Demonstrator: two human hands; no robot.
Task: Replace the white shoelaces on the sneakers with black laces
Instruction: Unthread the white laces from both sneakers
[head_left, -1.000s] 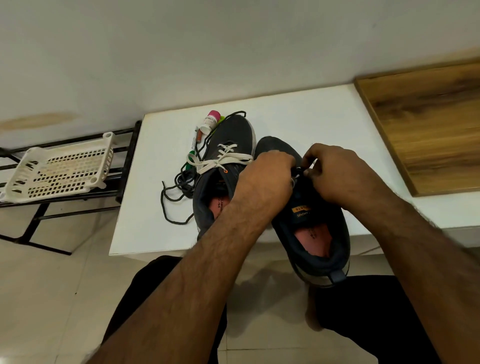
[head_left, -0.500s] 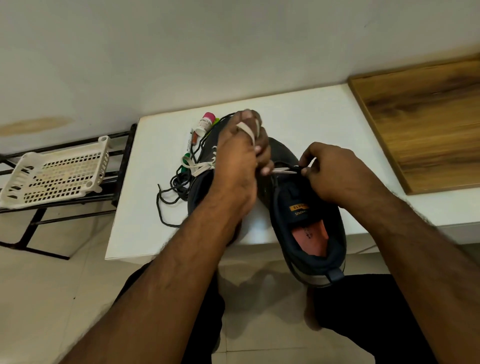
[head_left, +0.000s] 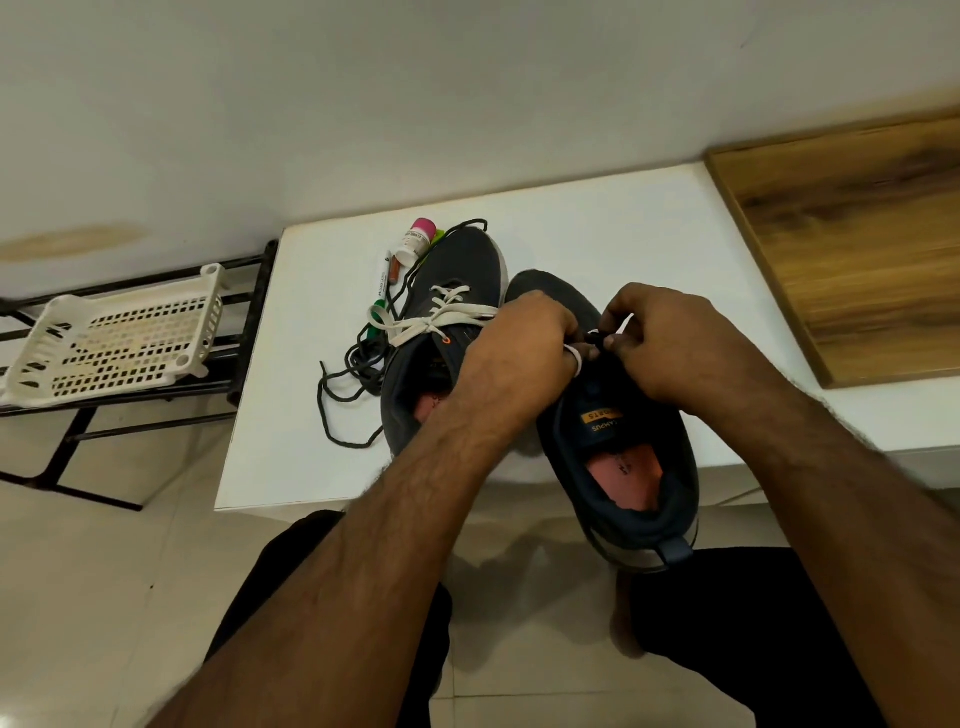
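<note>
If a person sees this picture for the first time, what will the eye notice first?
First, the two hands, left hand and right hand, working a white lace at the near sneaker, which overhangs the white table edge. Beside it, the other sneaker is laced white, with black laces loose at its left.

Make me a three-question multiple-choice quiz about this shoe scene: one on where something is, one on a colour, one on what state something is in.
1. Where does the loose black lace lie?
A. in the basket
B. on the white table, left of the shoes
C. on the floor

2. What colour is the lace on the left sneaker?
A. white
B. black
C. red

3. What is the left hand doing?
A. resting flat on the table
B. hanging idle
C. holding a white lace at the right sneaker

Answers: 1 B, it sprawls on the white table. 2 A, its tied white lace shows clearly. 3 C, a white loop shows at its fingers.
</note>
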